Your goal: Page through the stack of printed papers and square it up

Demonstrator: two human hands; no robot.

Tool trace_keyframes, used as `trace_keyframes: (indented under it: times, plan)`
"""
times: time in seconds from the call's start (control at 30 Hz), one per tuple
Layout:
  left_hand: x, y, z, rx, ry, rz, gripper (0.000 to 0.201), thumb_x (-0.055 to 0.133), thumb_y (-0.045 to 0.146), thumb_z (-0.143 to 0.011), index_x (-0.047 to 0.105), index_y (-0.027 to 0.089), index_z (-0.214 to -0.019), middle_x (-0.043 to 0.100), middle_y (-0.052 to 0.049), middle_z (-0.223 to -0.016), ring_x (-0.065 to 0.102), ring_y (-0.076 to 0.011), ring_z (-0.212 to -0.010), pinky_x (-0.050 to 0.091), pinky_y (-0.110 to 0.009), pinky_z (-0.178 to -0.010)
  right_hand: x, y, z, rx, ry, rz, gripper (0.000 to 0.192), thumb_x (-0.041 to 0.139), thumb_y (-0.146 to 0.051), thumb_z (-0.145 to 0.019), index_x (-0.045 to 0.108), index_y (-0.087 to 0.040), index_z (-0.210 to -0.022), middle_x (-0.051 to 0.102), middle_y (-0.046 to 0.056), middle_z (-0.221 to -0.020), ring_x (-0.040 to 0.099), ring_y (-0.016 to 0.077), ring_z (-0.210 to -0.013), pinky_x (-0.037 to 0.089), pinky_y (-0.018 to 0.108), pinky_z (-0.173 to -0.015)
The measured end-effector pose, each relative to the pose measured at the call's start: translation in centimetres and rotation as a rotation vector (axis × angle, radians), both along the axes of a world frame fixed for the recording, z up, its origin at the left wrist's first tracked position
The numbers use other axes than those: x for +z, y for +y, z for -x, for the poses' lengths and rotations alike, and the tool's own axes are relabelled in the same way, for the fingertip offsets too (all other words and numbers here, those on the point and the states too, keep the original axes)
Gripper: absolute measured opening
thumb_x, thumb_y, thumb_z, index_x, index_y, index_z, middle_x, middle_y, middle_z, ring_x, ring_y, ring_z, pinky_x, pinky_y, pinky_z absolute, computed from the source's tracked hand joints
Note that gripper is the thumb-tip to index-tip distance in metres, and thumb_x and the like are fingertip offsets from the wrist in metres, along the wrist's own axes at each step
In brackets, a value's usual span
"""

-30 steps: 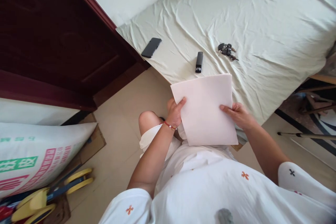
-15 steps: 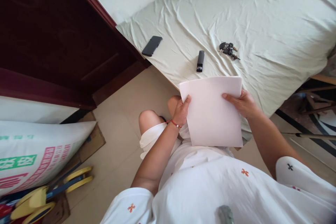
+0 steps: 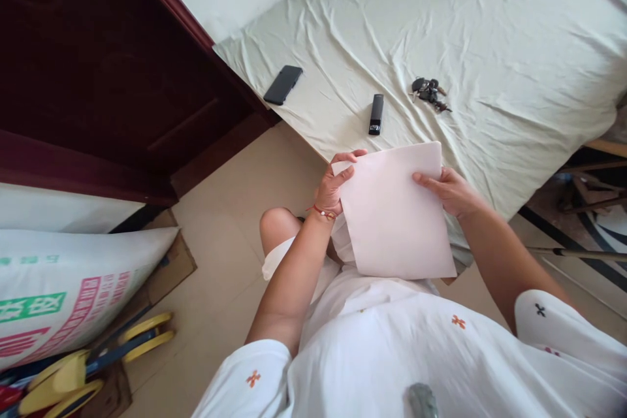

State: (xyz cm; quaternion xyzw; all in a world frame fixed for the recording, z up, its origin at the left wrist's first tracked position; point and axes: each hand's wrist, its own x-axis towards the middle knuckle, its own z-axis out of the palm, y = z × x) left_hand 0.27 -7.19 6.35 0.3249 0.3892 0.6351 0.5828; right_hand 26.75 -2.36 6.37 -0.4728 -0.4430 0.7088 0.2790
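- Paper sheet [image 3: 396,215] is held over the lap, at bed [image 3: 490,26] edge.
- Left hand [image 3: 333,186] pinches its 10 o'clock corner.
- Right hand [image 3: 448,191] grips the 2 o'clock edge.
- Keys [image 3: 429,93], lighter [image 3: 376,114] at 12 o'clock.

A paper [image 3: 396,215] is held near the bed [image 3: 490,32] edge, the left hand [image 3: 333,184] at its far left corner, the right hand [image 3: 448,191] at its right edge. On the bed beyond lie a phone [image 3: 283,85] far left, a lighter [image 3: 376,114] in the middle, keys [image 3: 429,93] to the right. A sack [image 3: 73,287] lies on the floor, near left.
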Motion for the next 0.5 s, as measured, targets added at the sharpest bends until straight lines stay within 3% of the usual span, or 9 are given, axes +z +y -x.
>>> trace_keyframes:
  times: [0.1,0.27,0.37,0.5]
  plan:
    - [-0.3,0.7,-0.3,-0.012,-0.029,0.016,0.044,0.09,0.059,-0.073,0.067,0.024,-0.089,0.073,-0.007,-0.135,0.069,-0.032,-0.126,0.055,-0.05,-0.107,0.1,0.2,0.3,-0.045,-0.023,0.015,0.047,0.095,-0.064,-0.066,0.078,-0.022,-0.08,0.08,0.006,-0.077,0.078,0.0258,-0.066,0.065,0.033,-0.056]
    - [-1.5,2.5,0.0,0.112,0.013,0.151,0.05,0.084,0.061,-0.077,0.071,0.024,-0.109,0.079,-0.006,-0.111,0.074,-0.0238,-0.105,0.058,-0.038,-0.095,-0.1,1.1,0.1,-0.098,-0.054,0.065,0.047,0.095,-0.064,-0.066,0.075,-0.022,-0.074,0.078,0.006,-0.071,0.076,0.0251,-0.06,0.061,0.032,-0.048]
    - [-2.5,4.1,0.5,0.191,0.135,0.241,0.038,0.088,0.048,-0.073,0.073,0.02,-0.094,0.074,0.0,-0.085,0.069,-0.0156,-0.083,0.054,-0.028,-0.081,-0.5,1.9,-0.2,-0.119,-0.052,0.096,0.046,0.095,-0.063,-0.067,0.076,-0.022,-0.076,0.079,0.007,-0.073,0.076,0.0268,-0.061,0.061,0.034,-0.05]
    - [-2.7,6.4,0.8,0.214,0.313,0.275,0.019,0.079,0.037,-0.081,0.073,0.019,-0.085,0.067,0.003,-0.075,0.06,-0.0125,-0.074,0.048,-0.024,-0.074,-0.6,2.9,-0.2,-0.165,-0.02,0.088,0.048,0.094,-0.064,-0.067,0.076,-0.022,-0.081,0.079,0.008,-0.075,0.076,0.0273,-0.062,0.062,0.036,-0.053]
